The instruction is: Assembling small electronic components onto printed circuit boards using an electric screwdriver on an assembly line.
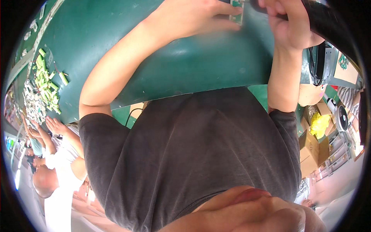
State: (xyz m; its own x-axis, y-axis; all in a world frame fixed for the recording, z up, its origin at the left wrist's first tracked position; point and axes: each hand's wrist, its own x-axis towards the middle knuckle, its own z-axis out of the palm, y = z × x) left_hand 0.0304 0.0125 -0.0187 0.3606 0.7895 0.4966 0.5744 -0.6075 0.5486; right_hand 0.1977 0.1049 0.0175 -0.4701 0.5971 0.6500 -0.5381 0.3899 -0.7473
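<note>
I see the left hand [197, 17] at 12 o'clock, fingers flat and close together, pressing a small green circuit board [236, 15] onto the green table [185, 62]. The board lies at its fingertips, partly cut off by the frame edge. The right hand [290, 27] at 1 o'clock is curled around a black tool [324, 23]. Green cylindrical cells [46, 85] lie at 9 o'clock.
</note>
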